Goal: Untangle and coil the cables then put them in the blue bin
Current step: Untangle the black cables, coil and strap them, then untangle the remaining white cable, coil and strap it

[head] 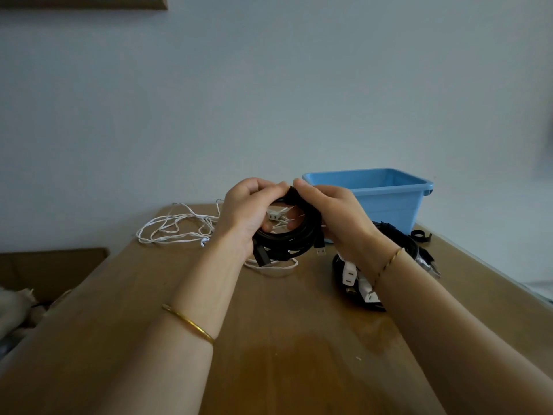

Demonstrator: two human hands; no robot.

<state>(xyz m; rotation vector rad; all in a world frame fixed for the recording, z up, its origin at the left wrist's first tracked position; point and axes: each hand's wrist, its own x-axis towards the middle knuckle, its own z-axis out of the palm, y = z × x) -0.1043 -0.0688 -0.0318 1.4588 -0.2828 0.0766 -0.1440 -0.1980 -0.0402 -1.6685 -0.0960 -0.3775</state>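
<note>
Both hands hold a coiled black USB cable (294, 239) upright above the wooden table (284, 339). My left hand (248, 211) grips the coil's left side, and my right hand (335, 217) grips its top and right side. A USB plug (320, 250) dangles from the coil's lower right. A loose white cable (176, 227) lies tangled on the table's far left. The blue bin (389, 199) stands at the far right, just behind my right hand. More black cable with white plugs (359, 280) lies under my right wrist.
A black strap (420, 235) lies beside the bin's base. A cardboard box (51, 271) sits off the table's left edge. The wall rises right behind the table. A darker stain (299, 363) marks the near part of the tabletop.
</note>
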